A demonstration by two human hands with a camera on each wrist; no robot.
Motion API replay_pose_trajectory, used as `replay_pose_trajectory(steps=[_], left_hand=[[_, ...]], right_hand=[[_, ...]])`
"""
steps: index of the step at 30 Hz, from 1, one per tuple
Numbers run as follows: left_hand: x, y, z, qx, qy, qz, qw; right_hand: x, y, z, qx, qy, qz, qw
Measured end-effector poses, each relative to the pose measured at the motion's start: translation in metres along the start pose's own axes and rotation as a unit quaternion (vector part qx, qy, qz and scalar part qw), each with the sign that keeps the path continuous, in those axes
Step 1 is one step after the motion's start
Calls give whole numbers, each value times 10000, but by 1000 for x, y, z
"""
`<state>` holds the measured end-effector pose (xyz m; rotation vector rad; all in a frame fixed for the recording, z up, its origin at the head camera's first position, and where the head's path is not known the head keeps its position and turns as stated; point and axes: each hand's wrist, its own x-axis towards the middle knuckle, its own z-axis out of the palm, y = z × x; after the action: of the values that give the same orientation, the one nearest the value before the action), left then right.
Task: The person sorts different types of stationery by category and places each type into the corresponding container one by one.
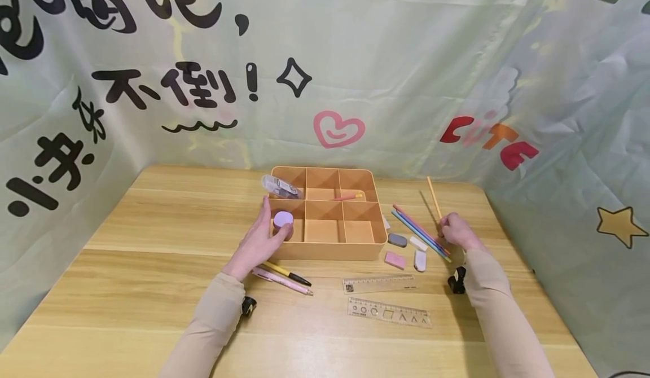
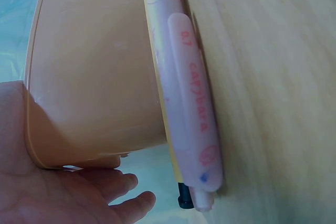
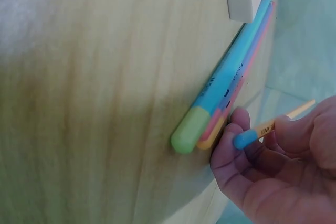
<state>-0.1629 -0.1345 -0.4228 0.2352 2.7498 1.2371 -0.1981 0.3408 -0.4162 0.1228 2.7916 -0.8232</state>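
Observation:
My left hand [image 1: 259,240] holds the left side of an orange divided storage box [image 1: 330,251], its thumb over the rim beside a round purple-topped item [image 1: 282,219] in the front left compartment. In the left wrist view, fingers [image 2: 128,182] extend past the box's lower edge. On the right, my right hand [image 1: 459,231] pinches a yellow-orange pencil [image 1: 433,194] near its blue end [image 3: 245,139], the shaft pointing up and away. Close beside it, several coloured pencils [image 1: 413,228] lie side by side on the table, blue and pink among them.
A clear-bodied item [image 1: 279,187] leans in the box's back left compartment; an orange pencil [image 1: 349,197] lies at back right. Erasers [image 1: 395,260] sit right of the box. Two clear rulers [image 1: 388,312] lie in front, and a pink pen [image 1: 284,282] and yellow pen [image 1: 276,268] at front left.

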Motion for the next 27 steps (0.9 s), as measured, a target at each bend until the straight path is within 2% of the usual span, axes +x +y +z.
replay_pose_trajectory(steps=[11, 17, 22, 27], left_hand=[[0, -1, 0, -9, 41, 77, 10000], [2, 0, 1, 50, 147, 170, 9997], [3, 1, 2, 28, 134, 112, 9998], [1, 1, 1, -14, 143, 69, 9999]], right_hand=[[3, 2, -2, 384, -31, -84, 9992], [4, 4, -2, 635, 131, -36, 9979], [8, -3, -2, 948, 670, -133, 9932], [8, -21, -3, 1275, 1593, -239, 9787]])
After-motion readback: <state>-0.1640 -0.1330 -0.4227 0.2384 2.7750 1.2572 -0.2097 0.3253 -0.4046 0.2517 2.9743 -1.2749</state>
